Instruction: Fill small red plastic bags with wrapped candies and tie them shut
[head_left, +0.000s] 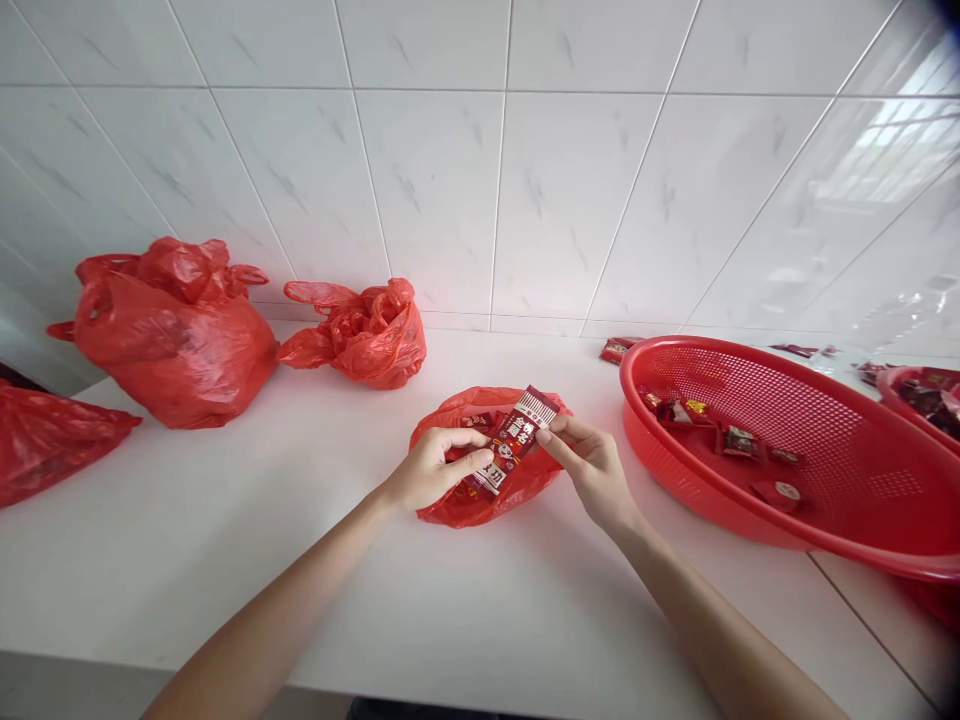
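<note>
A dark red snack packet (514,440) with white lettering is held up between both my hands, tilted with its top to the right. My left hand (441,465) pinches its lower left edge between thumb and fingers. At its upper right edge, my right hand (589,463) pinches it the same way. Right beneath lies an open red plastic bag (459,512) on the white counter. Some small red packets (472,425) show inside it, partly covered by the held packet and my left hand.
A large red basket (712,515) with several wrapped packets stands at right, another red basket (915,375) behind it. At left are a big full red bag (176,335), a smaller bunched red bag (375,335) and part of a third bag (56,440). A tiled wall (427,180) backs the counter.
</note>
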